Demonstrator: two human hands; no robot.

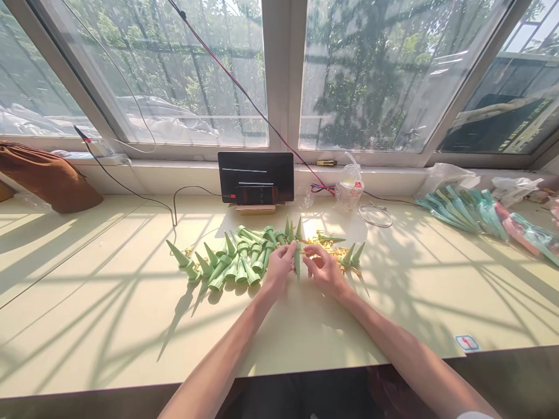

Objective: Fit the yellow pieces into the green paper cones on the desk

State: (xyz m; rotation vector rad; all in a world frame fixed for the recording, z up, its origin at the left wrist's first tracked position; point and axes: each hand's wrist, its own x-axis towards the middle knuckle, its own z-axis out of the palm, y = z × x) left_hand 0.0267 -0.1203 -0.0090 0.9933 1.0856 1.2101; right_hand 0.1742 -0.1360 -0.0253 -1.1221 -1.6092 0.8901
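My left hand (282, 265) is closed on a green plastic cone-shaped spike (297, 265), whose tip points down toward me. Close to its right side is my right hand (323, 269), fingers curled with the fingertips near the spike; whether they pinch a small part I cannot make out. Many more green spikes (240, 262) lie and stand in a pile to the left of my left hand. Small yellow-orange pieces (338, 251) are heaped behind my right hand, and a pair of upright green spikes (353, 256) stands to the right of it.
Behind the pile a black tablet (257, 166) leans upright with a phone (255, 195) in front. A plastic bag (349, 186) and a coiled cable (375, 215) lie right of it. Bagged teal strips (463, 209) are at far right, a brown bag (52, 177) at far left.
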